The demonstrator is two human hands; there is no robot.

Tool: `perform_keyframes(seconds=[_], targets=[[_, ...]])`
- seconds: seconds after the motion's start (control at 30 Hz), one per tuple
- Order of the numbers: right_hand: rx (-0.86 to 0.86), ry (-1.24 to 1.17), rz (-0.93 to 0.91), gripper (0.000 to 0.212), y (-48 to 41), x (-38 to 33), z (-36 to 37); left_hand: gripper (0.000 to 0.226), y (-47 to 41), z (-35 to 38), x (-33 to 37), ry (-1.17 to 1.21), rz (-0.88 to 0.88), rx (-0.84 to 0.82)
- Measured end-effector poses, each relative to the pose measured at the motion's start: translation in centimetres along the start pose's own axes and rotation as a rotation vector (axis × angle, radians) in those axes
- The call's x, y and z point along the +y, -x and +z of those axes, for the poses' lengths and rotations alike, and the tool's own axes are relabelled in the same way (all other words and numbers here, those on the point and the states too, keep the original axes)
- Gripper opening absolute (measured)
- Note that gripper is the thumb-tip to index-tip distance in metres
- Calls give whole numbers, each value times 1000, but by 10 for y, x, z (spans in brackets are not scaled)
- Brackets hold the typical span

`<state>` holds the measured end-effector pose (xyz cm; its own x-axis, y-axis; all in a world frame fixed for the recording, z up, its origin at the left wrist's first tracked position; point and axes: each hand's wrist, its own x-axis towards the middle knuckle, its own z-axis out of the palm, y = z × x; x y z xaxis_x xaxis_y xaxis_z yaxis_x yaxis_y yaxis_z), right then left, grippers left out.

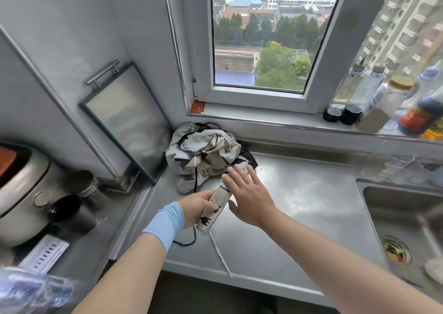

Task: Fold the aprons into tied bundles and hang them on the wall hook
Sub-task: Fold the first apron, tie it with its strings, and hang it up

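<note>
Left hand, blue wristband on wrist, fingers clenched round rolled apron held just above steel table. Black print on roll's lower end. White strap and black cord trail from roll onto table. Right hand released, fingers spread flat, just beside roll. Crumpled apron pile in table corner below window. Sill bottle has red label, writing too blurred to read. Red sticker by frame likewise unreadable.
</note>
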<state>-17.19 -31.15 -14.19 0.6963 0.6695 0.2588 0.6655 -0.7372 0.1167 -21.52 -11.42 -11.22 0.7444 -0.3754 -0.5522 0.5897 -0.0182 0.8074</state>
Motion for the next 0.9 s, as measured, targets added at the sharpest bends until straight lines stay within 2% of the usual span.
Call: perform_keyframes(seconds=[0.07, 0.13, 0.23, 0.33, 0.47, 0.57, 0.67, 0.77, 0.83, 0.9], targets=[[63, 25, 72, 49, -5, -15, -1, 42, 9, -5, -1, 3, 23, -26], [161, -66, 109, 34, -10, -26, -5, 40, 16, -9, -2, 15, 51, -57], [196, -203, 177, 31, -11, -34, -15, 36, 23, -15, -10, 78, 99, -100], [76, -375, 281, 23, -16, -32, -29, 35, 27, -15, -14, 193, 152, -85], [-169, -901, 525, 12, -33, -21, -39, 47, 26, -13, -11, 298, 185, 87], [-329, -1213, 591, 9, -48, -12, -53, 64, 22, -11, -2, 215, 177, 36], [-431, -1312, 562, 11, -60, -2, -70, 53, 20, -2, 14, 88, 222, -11], [-434, -1366, 598, 8, -72, 12, -77, 48, 19, 5, 33, 181, 206, -55], [-438, -1394, 635, 14, -78, 23, -78, 44, 15, 8, 44, 162, 184, -33], [-551, -1453, 605, 5, -81, 33, -80, 43, 8, 6, 52, 94, 152, 37]])
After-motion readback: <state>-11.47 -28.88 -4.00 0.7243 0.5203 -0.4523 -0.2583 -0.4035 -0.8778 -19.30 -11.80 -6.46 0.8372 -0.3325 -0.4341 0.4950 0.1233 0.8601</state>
